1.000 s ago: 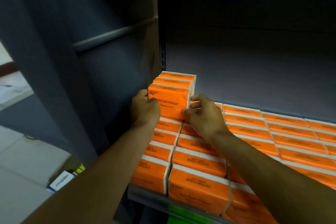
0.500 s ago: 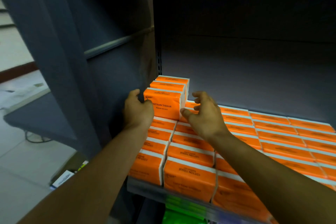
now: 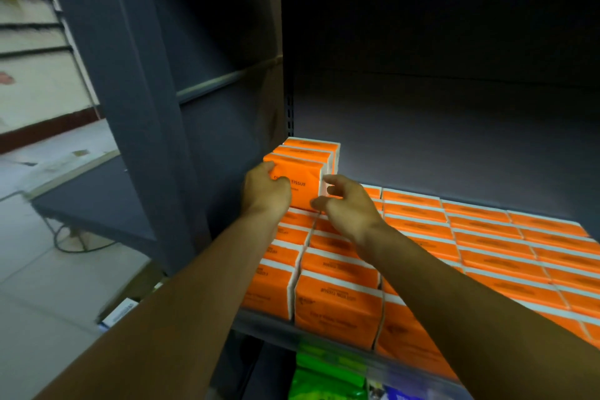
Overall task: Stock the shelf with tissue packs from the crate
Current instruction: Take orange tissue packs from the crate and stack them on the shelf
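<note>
Tissue pack (image 3: 302, 182): likely light, soft, slick film wrap; best held at both short ends. Left hand (image 3: 264, 193) fingers curl round its left end; right hand (image 3: 349, 206) fingers loose, just beside

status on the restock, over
Left hand grips top pack. Right hand open beside it. Pack seated on lower packs. Nothing in the way.
</note>
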{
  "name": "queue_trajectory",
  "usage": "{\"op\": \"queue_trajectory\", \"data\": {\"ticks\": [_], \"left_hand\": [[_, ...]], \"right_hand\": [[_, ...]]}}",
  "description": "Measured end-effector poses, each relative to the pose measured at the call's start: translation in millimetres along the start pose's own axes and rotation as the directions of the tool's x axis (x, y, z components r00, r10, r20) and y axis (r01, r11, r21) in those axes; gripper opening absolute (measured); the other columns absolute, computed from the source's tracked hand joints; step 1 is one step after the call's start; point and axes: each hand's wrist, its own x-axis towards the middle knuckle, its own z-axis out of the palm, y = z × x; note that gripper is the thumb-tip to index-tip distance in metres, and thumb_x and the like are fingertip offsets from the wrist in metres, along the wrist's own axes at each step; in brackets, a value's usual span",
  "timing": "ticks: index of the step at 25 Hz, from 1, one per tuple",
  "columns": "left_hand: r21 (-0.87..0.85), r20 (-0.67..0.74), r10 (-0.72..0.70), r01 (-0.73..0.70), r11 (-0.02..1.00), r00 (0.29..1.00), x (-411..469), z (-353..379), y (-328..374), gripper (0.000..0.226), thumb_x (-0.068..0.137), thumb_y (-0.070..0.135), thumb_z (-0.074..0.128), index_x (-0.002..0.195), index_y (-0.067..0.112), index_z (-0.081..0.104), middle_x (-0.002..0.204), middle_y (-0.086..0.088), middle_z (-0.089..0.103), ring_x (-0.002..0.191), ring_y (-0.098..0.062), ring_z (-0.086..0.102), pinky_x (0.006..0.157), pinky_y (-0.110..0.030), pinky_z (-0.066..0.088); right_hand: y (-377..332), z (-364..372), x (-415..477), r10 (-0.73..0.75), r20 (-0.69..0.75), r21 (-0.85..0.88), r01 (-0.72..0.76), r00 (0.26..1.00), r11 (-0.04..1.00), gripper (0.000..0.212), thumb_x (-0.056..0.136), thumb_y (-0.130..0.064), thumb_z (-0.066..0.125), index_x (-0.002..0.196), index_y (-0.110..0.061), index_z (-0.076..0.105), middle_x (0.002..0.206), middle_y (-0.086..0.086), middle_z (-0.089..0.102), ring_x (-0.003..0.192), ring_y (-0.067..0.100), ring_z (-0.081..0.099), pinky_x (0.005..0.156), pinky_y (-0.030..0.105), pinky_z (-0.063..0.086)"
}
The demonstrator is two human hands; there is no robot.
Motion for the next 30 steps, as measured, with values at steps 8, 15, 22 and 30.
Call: {"op": "queue_trajectory", "data": {"ticks": [8,15,22,30], "left_hand": [[-0.033,0.066,-0.011,0.014,0.999,0.998,14.8,-5.8,-9.9,0.051,0.094,0.014,0.059,0.14,0.031,0.046,0.137,0.0,0.052,0.1,-0.016,0.054,0.083,-0.037,0.05],[-0.045,0.093,0.007,-0.003,0.999,0.996,7.8,-2.2,-16.5,0.05,0.096,0.015,0.057,0.141,0.032,0.043,0.138,0.001,0.051,0.093,-0.009,0.051,0.075,-0.032,0.045],[-0.049,0.081,-0.02,0.024,0.998,0.997,7.2,-7.1,-19.0,0.044,0.097,0.016,0.056,0.137,0.033,0.047,0.117,0.007,0.052,0.079,-0.005,0.055,0.063,-0.028,0.048],[-0.062,0.063,-0.05,0.054,0.997,0.997,5.9,-11.8,-16.0,0.038,0.097,0.014,0.054,0.131,0.032,0.051,0.093,0.014,0.052,0.08,-0.012,0.062,0.067,-0.033,0.055]], "right_hand": [[6.2,16.8,8.4,-0.091,-0.074,-0.085,0.085,0.993,0.993,0.055,0.095,-0.022,0.061,0.146,-0.026,0.039,0.143,0.002,0.051,0.119,0.024,0.059,0.097,0.044,0.053],[11.9,20.0,8.4,-0.105,-0.091,-0.108,0.095,0.99,0.99,0.061,0.094,-0.022,0.061,0.15,-0.026,0.034,0.144,0.002,0.05,0.125,0.024,0.055,0.099,0.047,0.052],[11.7,17.0,5.2,-0.1,-0.093,-0.164,0.083,0.991,0.983,0.064,0.093,-0.024,0.062,0.15,-0.027,0.032,0.146,0.003,0.047,0.127,0.026,0.053,0.1,0.049,0.051],[9.4,13.9,1.9,-0.069,-0.114,-0.166,0.049,0.991,0.985,0.065,0.093,-0.023,0.063,0.15,-0.026,0.031,0.147,0.003,0.046,0.128,0.026,0.052,0.101,0.049,0.051]]}}
